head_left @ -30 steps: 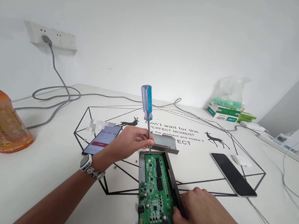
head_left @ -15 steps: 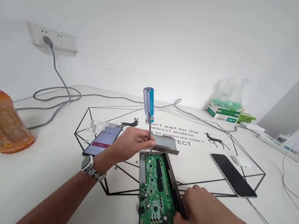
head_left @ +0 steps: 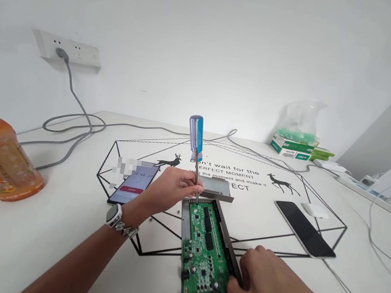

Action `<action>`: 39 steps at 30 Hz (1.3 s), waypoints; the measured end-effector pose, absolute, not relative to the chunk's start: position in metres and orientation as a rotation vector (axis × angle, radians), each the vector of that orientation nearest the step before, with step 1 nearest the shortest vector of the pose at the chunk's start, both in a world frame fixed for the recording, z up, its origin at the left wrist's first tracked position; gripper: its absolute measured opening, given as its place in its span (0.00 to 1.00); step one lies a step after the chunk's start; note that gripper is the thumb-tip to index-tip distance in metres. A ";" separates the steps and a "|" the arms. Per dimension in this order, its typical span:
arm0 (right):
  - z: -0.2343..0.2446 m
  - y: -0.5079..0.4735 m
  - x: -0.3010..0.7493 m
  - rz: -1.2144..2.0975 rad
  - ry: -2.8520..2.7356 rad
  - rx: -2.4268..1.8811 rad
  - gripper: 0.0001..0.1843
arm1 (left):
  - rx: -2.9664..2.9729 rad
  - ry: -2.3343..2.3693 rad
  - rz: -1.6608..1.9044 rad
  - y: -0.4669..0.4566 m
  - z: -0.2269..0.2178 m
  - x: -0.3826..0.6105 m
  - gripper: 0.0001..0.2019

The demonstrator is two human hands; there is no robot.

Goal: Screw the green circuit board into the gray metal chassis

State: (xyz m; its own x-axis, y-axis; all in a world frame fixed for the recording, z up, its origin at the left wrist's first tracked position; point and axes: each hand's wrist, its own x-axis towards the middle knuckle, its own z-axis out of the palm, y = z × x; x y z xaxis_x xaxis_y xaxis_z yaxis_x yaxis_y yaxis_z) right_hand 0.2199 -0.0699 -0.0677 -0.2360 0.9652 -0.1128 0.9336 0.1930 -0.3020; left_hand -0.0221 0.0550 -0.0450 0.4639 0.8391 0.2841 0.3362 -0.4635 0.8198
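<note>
1. Two hands are at work: your left hand [head_left: 175,188] pinches the shaft of the screwdriver [head_left: 196,134] low down, and your right hand [head_left: 262,282] is curled round the near-right wall of the metal casing [head_left: 230,239].
2. The circuit board [head_left: 203,254] lies inside that casing on the tabletop [head_left: 71,225], between your hands. The screwdriver stands nearly upright, handle leaning slightly left, its tip at the board's far-left corner.
3. Expect the screwdriver to be light and rigid, its metal shaft rather slick. The fluted handle, high above the board, should give the surer turning grip; fingers low on the shaft steady the tip.
4. Treat the board as stiff but fragile: small raised parts cover its face, and a slipping tip could scrape them. Hold the casing wall on its right side rather than pressing the components.
5. The casing looks like thin sheet metal, probably light enough to skid. A metal plate [head_left: 215,188] lies just beyond the board; small bits [head_left: 179,212], probably screws, lie to its left and would roll easily.
</note>
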 end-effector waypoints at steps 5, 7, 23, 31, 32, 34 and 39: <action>-0.068 -0.071 0.215 0.497 -2.362 -1.889 0.16 | 2.013 0.989 0.908 0.055 -0.045 -0.022 0.14; -0.069 -0.071 0.213 0.402 -2.366 -1.918 0.15 | 2.021 0.994 0.910 0.055 -0.045 -0.022 0.14; -0.016 0.018 0.177 0.623 -2.072 -1.212 0.16 | 2.155 0.995 0.675 0.047 -0.029 -0.024 0.13; -0.042 0.018 0.163 0.591 -1.969 -1.127 0.10 | 2.127 1.013 0.614 0.047 -0.032 -0.028 0.16; -0.044 0.018 0.162 0.605 -1.961 -1.125 0.10 | 2.139 1.013 0.608 0.048 -0.033 -0.028 0.17; -0.048 0.017 0.161 0.630 -1.954 -1.114 0.10 | 2.149 1.005 0.595 0.049 -0.035 -0.029 0.18; -0.055 0.016 0.156 0.675 -1.932 -1.116 0.11 | 2.145 0.986 0.570 0.051 -0.038 -0.030 0.15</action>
